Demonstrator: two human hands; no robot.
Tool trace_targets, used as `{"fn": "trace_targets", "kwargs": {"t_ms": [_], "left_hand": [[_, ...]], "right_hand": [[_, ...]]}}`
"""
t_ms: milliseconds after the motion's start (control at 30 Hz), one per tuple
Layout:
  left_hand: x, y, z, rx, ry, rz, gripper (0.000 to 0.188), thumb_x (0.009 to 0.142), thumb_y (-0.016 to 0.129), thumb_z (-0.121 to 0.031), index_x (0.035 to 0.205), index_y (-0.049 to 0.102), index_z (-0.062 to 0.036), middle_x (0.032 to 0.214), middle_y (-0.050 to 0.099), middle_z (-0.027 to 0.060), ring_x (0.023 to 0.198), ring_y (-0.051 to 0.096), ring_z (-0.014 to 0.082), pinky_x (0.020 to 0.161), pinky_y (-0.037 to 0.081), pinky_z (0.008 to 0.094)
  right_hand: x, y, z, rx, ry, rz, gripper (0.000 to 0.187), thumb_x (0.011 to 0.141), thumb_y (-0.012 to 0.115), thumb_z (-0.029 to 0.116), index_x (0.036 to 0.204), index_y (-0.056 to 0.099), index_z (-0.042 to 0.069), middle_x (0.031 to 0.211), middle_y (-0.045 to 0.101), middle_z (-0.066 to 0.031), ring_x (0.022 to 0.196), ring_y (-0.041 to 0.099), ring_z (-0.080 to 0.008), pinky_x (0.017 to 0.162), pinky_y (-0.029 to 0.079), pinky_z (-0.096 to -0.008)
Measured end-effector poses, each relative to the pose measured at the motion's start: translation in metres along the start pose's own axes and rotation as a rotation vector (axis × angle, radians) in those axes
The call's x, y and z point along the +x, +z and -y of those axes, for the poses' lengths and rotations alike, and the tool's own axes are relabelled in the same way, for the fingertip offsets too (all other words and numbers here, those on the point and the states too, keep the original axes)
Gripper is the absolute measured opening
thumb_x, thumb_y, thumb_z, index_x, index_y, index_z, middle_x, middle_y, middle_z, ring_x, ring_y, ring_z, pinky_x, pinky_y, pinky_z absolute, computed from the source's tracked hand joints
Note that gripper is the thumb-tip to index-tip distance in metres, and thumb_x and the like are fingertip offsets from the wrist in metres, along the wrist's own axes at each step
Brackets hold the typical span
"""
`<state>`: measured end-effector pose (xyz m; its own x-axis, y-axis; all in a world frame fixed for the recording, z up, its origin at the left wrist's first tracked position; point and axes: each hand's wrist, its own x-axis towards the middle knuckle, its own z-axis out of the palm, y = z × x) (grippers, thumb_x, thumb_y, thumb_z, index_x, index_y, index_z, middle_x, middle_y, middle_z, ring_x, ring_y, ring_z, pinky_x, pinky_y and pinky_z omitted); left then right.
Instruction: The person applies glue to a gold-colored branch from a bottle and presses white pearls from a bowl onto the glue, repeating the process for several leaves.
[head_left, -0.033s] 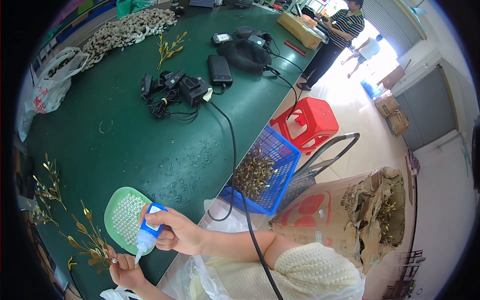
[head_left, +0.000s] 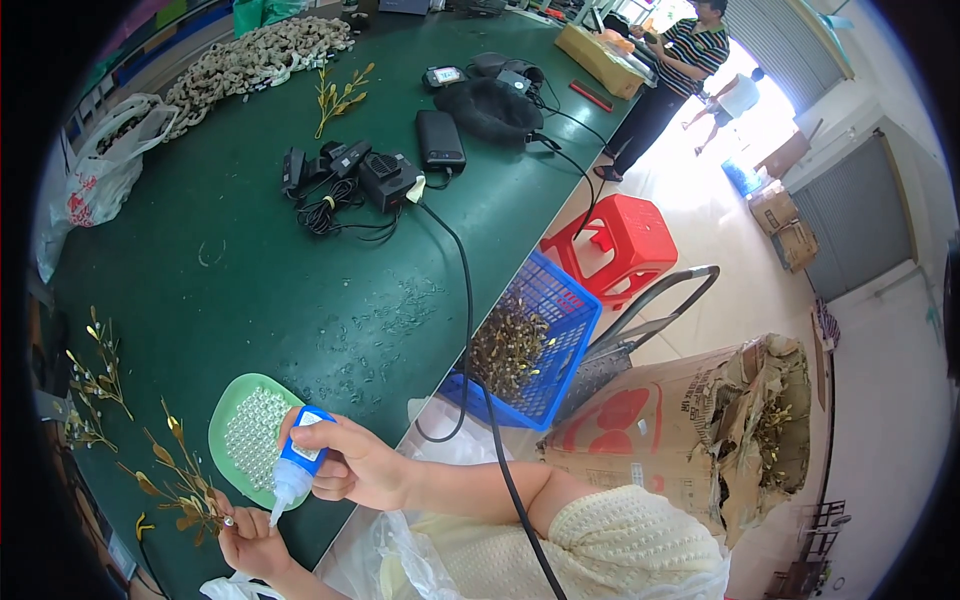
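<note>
My right hand [head_left: 345, 465] is closed round a small blue-labelled glue bottle [head_left: 300, 452], tilted with its clear nozzle pointing down. The nozzle tip is close beside the fingers of my left hand [head_left: 252, 545]; whether it touches anything is too small to tell. Pinched in my left hand is a gold leafy sprig [head_left: 180, 485], its leaves spreading up and left over the table. A tiny pale spot shows at the left fingertips. Partly behind the bottle lies a light green dish [head_left: 225, 405] full of pearl-like beads [head_left: 255, 432].
Finished-looking sprigs with beads [head_left: 100, 370] lie left on the green table [head_left: 240, 300]. Black electronics [head_left: 385, 180] sit farther off, their cable [head_left: 467, 330] hanging near my right arm. A blue basket [head_left: 560, 350] of sprigs, red stool [head_left: 630, 240] and carton [head_left: 640, 420] stand right. Two people are beyond.
</note>
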<state>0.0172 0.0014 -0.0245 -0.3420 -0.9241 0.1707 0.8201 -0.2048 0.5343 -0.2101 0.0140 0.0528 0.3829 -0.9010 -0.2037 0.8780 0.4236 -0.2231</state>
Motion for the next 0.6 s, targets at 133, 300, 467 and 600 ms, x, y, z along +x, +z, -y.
{"fn": "trace_targets", "kwargs": {"t_ms": [133,300,467,600], "left_hand": [[0.000,-0.002,0.000,0.014,0.003,-0.023,0.025,0.089,0.032,-0.017,0.110,0.029,-0.0031,0.053,0.018,-0.0022,0.045,0.015,0.0067,0.045,0.016,0.0232],[0.004,0.010,0.002,0.032,-0.003,0.021,0.022,0.089,0.032,-0.017,0.107,0.030,-0.0033,0.053,0.018,-0.0023,0.044,0.015,0.0065,0.044,0.016,0.0231],[0.008,0.023,0.008,-0.045,0.012,-0.220,0.016,0.081,0.040,-0.011,0.091,0.029,-0.0053,0.046,0.019,-0.0020,0.040,0.016,0.0071,0.040,0.015,0.0235],[0.007,0.022,0.006,-0.052,0.013,-0.217,0.016,0.081,0.040,-0.011,0.090,0.029,-0.0058,0.047,0.019,-0.0021,0.040,0.016,0.0069,0.040,0.015,0.0234]], "right_hand": [[0.000,0.001,0.000,0.007,0.007,-0.032,0.012,0.083,0.048,0.021,0.085,0.049,0.010,0.045,0.026,0.0058,0.036,0.020,-0.0045,0.036,0.017,-0.0214],[-0.001,-0.001,0.000,0.016,0.014,-0.033,0.012,0.083,0.048,0.022,0.086,0.049,0.011,0.045,0.026,0.0059,0.036,0.020,-0.0044,0.036,0.017,-0.0213],[-0.003,-0.003,0.003,0.022,0.006,-0.032,0.012,0.085,0.045,0.022,0.087,0.049,0.011,0.045,0.026,0.0062,0.036,0.019,-0.0042,0.037,0.018,-0.0211],[-0.003,-0.001,0.000,0.026,0.011,-0.015,0.012,0.085,0.045,0.022,0.087,0.049,0.011,0.046,0.026,0.0061,0.036,0.019,-0.0040,0.037,0.018,-0.0211]]}}
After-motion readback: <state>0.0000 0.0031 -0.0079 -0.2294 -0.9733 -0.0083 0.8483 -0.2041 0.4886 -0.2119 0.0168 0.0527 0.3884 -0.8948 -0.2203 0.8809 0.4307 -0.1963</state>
